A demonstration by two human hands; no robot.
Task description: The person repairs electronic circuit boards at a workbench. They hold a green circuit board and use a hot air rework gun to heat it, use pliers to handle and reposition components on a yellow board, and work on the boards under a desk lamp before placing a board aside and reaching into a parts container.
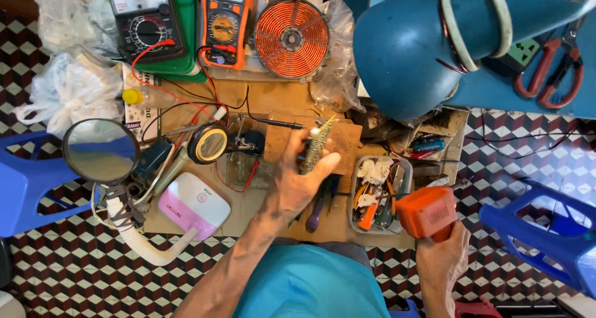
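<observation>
Your left hand (298, 181) is clamped around a small circuit board (315, 147), fingers closed on its edges, holding it upright on edge above the wooden workbench (273, 100), just in front of the blue lamp (403, 51). Your right hand (442, 259) is closed tight on the grip of an orange soldering gun (428, 211), whose thin tip points left over a clear tray of small tools (379, 194). The gun and the board are apart. A round magnifier (100, 150) stands to the left, two meters (186, 23) and a copper coil (292, 37) at the bench's far edge.
</observation>
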